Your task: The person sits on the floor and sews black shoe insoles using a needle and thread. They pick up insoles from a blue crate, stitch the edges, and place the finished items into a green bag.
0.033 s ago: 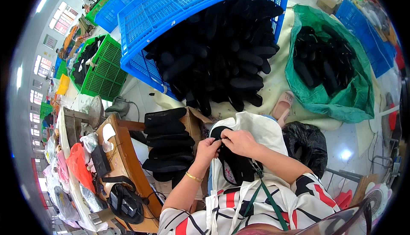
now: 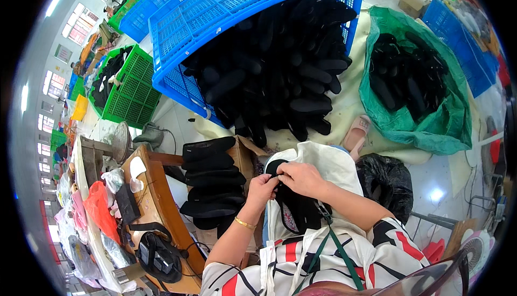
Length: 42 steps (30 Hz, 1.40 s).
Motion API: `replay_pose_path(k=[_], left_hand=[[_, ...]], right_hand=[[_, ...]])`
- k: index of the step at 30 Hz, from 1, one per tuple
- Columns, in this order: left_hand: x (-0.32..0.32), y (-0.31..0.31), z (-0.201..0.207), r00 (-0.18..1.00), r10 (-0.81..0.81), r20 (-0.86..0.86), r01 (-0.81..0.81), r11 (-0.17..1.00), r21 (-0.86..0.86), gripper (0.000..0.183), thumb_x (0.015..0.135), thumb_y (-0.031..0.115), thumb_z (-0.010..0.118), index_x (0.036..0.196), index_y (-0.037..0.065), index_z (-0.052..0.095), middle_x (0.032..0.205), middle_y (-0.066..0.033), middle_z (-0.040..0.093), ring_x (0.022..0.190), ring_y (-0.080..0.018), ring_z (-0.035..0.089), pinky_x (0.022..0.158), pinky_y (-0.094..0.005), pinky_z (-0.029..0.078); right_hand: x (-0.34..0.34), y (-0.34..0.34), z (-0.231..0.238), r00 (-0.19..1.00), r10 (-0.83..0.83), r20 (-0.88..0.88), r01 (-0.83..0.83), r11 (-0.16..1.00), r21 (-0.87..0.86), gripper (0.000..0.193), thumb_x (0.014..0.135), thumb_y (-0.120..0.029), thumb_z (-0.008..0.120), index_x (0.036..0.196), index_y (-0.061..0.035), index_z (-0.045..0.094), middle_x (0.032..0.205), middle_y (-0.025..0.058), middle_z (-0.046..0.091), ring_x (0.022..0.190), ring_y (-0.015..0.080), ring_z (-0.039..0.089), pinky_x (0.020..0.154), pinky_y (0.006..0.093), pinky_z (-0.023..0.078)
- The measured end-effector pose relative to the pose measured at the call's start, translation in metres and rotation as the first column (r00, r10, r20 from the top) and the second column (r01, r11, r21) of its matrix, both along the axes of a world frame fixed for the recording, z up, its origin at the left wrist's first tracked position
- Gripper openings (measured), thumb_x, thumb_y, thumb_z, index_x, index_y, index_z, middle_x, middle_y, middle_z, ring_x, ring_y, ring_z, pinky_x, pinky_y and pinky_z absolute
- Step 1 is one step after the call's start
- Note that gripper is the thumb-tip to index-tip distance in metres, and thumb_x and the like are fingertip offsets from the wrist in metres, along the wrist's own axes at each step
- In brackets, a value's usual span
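On my lap, over a white cloth [image 2: 336, 166], lies a black fabric slipper [image 2: 276, 166] with its rounded end pointing away from me. My left hand [image 2: 262, 188] pinches its edge from the left. Meeting it fingertip to fingertip, my right hand [image 2: 301, 179] is closed on the same edge; anything finer between the fingers is too small to make out. More black fabric [image 2: 304, 210], with a patterned patch, lies below my right hand. A small dark metal tool [image 2: 324, 210] hangs on a green cord [image 2: 347, 263] beside my right forearm.
A tipped blue crate [image 2: 177, 32] spills black slippers [image 2: 312, 105] ahead. A green sack [image 2: 431, 140] of similar ones stands at right, above a black plastic bag [image 2: 385, 183]. Stacked black slippers [image 2: 212, 177] sit left, beside a wooden table [image 2: 161, 199]. A pink sandal [image 2: 355, 134] lies ahead.
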State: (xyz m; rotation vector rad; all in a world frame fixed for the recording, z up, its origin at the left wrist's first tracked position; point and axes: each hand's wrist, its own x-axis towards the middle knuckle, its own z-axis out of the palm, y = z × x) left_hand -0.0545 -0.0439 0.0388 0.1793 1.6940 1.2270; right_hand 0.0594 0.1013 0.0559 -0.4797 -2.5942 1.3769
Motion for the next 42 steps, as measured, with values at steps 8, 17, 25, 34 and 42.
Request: replay_pose_path(k=[8, 17, 25, 34, 42], left_hand=[[-0.004, -0.008, -0.006, 0.996, 0.021, 0.087, -0.025, 0.999, 0.043, 0.012, 0.09, 0.013, 0.056, 0.087, 0.005, 0.064, 0.067, -0.0032, 0.061, 0.048, -0.0104, 0.056, 0.045, -0.0229, 0.046], [-0.003, -0.008, -0.013, 0.994, -0.093, -0.052, 0.095, 0.995, 0.025, 0.023, 0.091, 0.023, 0.061, 0.092, 0.0, 0.063, 0.071, -0.0059, 0.063, 0.048, -0.0126, 0.055, 0.047, -0.0254, 0.046], [0.0, -0.009, 0.009, 0.639, -0.379, -0.669, 0.318, 0.922, -0.219, 0.033, 0.079, 0.026, 0.077, 0.084, -0.002, 0.06, 0.066, -0.0087, 0.058, 0.06, -0.0198, 0.058, 0.059, -0.0336, 0.048], [-0.017, -0.02, 0.004, 0.529, -0.399, -0.749, 0.487, 0.866, -0.117, 0.017, 0.082, 0.007, 0.067, 0.094, 0.0, 0.057, 0.081, -0.0158, 0.056, 0.075, -0.0307, 0.06, 0.066, -0.0374, 0.049], [0.02, -0.024, -0.002, -0.171, -0.244, -0.954, 0.455, 0.839, -0.297, 0.031, 0.079, 0.007, 0.066, 0.11, 0.008, 0.061, 0.08, -0.0055, 0.055, 0.072, -0.0243, 0.059, 0.061, -0.0353, 0.05]], right_hand=[[-0.009, 0.003, -0.019, 0.978, 0.185, 0.095, -0.179, 0.981, -0.072, 0.017, 0.089, -0.025, 0.061, 0.094, -0.0088, 0.063, 0.096, 0.0112, 0.064, 0.089, 0.0319, 0.064, 0.076, 0.0427, 0.05], [-0.032, 0.011, -0.031, 0.944, -0.243, -0.222, 0.16, 0.928, -0.338, 0.013, 0.097, -0.019, 0.056, 0.093, -0.0071, 0.054, 0.089, 0.0084, 0.066, 0.069, 0.0249, 0.064, 0.058, 0.0335, 0.05], [0.01, 0.046, -0.032, 0.961, -0.241, 0.132, 0.163, 0.116, -0.98, 0.014, 0.101, -0.025, 0.054, 0.093, -0.0142, 0.051, 0.067, 0.0006, 0.056, 0.055, 0.0148, 0.058, 0.051, 0.0315, 0.051], [0.171, 0.26, -0.046, 0.255, -0.941, -0.222, 0.289, 0.293, -0.911, 0.041, 0.103, -0.027, 0.051, 0.066, -0.0089, 0.048, 0.056, 0.0039, 0.044, 0.052, 0.0185, 0.046, 0.082, 0.0454, 0.055], [0.178, 0.224, -0.01, 0.362, -0.852, -0.378, 0.728, 0.512, -0.457, 0.014, 0.097, -0.015, 0.059, 0.104, -0.0032, 0.055, 0.081, 0.0023, 0.057, 0.065, 0.0107, 0.055, 0.067, 0.0266, 0.049]])
